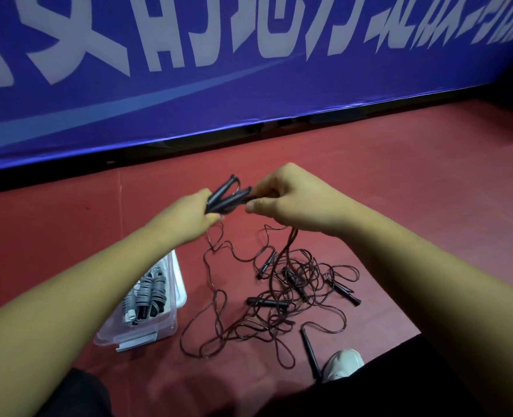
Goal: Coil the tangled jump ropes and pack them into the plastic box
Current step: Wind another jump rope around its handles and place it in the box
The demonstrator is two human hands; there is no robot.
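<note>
The left hand (186, 219) grips 2 black handles (229, 194); the right hand (294, 203) pinches cord at their tips, above tangled ropes (279, 299) lying beside the plastic box (174, 325).

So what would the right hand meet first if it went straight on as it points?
The black handles gripped by the left hand: the right hand, holding rope cord, points left at them, fingertips seemingly at their ends, though depth is unclear.

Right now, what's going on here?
A person is sorting jump ropes. The left hand grips two black handles; the right hand holds their cord. More tangled ropes lie on the red floor below. Some coiled ropes already sit in the plastic box.
</note>
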